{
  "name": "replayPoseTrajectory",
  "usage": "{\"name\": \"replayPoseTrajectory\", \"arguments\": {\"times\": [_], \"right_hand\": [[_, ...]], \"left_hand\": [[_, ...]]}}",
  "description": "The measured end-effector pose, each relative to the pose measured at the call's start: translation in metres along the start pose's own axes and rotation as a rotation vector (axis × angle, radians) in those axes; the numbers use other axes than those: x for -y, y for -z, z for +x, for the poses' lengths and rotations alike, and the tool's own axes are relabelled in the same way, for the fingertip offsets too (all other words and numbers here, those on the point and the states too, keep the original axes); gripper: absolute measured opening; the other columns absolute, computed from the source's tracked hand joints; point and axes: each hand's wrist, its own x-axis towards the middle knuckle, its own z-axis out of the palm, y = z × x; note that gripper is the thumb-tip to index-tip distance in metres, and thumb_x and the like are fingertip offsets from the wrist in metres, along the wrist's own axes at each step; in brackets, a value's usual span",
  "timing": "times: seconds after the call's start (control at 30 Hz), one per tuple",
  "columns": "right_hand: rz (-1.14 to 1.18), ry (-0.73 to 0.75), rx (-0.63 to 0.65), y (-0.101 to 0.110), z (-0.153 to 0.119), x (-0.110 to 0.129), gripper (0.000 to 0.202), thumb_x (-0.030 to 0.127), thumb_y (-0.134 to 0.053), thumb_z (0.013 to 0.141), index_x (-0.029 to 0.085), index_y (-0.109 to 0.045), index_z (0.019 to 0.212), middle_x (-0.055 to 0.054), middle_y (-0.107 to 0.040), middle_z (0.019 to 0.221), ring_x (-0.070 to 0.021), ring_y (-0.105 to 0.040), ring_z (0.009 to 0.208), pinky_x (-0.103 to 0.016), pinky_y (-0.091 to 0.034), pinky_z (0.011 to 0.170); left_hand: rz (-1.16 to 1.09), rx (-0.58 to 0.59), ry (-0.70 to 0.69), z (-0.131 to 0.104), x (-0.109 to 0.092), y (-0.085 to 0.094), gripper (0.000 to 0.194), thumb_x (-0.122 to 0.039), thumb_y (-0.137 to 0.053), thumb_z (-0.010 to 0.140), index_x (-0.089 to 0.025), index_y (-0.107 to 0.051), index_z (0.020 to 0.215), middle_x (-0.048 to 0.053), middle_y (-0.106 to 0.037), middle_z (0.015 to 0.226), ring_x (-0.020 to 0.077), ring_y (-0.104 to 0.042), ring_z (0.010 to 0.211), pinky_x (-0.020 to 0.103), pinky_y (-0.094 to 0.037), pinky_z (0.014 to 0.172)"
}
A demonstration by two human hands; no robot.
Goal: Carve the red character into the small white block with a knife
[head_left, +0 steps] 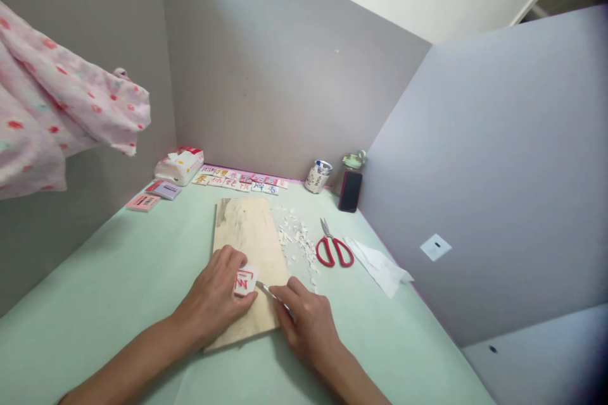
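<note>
A wooden board (251, 228) lies on the pale green table (118, 304). Over its lower half, my left hand (213, 291) grips a small white block (246, 281) with red markings, thumb below and fingers above. My right hand (304, 316) is closed around a slim carving knife (268, 293), whose tip meets the block's right edge. White shavings (301, 240) are scattered on the table just right of the board. Red-handled scissors (334, 250) rest beyond the shavings, blades pointing away.
Marked pieces (237, 182) line the back edge beside a tissue pack (180, 166). Small packets (144, 202) sit at left. A can (318, 177), a phone (350, 191) and a lidded jar (354, 160) stand back right. Tissue (380, 266) lies right; spotted cloth (71, 101) hangs upper left.
</note>
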Motion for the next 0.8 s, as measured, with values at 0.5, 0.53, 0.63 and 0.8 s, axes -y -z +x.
{"name": "replayPoseTrajectory", "arguments": {"times": [0.5, 0.53, 0.63, 0.8], "right_hand": [[0.142, -0.022, 0.070, 0.016, -0.001, -0.001, 0.026, 0.018, -0.051, 0.098, 0.025, -0.073, 0.109, 0.000, -0.059, 0.079, -0.0112, -0.057, 0.062, -0.021, -0.038, 0.056], [0.136, -0.019, 0.073, 0.015, -0.001, -0.001, 0.026, 0.018, -0.050, 0.097, 0.025, -0.073, 0.108, 0.001, -0.059, 0.079, -0.0111, -0.057, 0.062, -0.021, -0.038, 0.056], [0.105, -0.015, 0.065, 0.012, -0.001, -0.001, 0.025, 0.017, -0.050, 0.097, 0.024, -0.072, 0.107, 0.000, -0.060, 0.081, -0.0117, -0.057, 0.062, -0.022, -0.036, 0.056], [0.036, -0.013, 0.025, 0.006, -0.003, 0.001, 0.026, 0.016, -0.047, 0.097, 0.023, -0.070, 0.107, -0.001, -0.062, 0.083, -0.0126, -0.059, 0.064, -0.024, -0.032, 0.055]], "left_hand": [[-0.013, -0.029, -0.033, -0.001, 0.006, -0.003, 0.037, -0.028, -0.059, 0.080, -0.023, -0.052, 0.115, 0.007, -0.056, 0.108, 0.0302, -0.058, 0.107, 0.045, -0.052, 0.091], [-0.011, -0.035, -0.034, -0.001, 0.006, -0.003, 0.037, -0.027, -0.059, 0.079, -0.023, -0.052, 0.115, 0.007, -0.056, 0.108, 0.0301, -0.058, 0.107, 0.045, -0.052, 0.091], [-0.004, -0.049, -0.041, -0.001, 0.006, -0.003, 0.037, -0.026, -0.059, 0.078, -0.023, -0.053, 0.114, 0.006, -0.057, 0.107, 0.0301, -0.058, 0.106, 0.045, -0.052, 0.091], [0.010, -0.053, -0.054, -0.002, 0.006, -0.005, 0.036, -0.024, -0.058, 0.078, -0.023, -0.053, 0.113, 0.006, -0.055, 0.105, 0.0301, -0.057, 0.104, 0.045, -0.051, 0.090]]}}
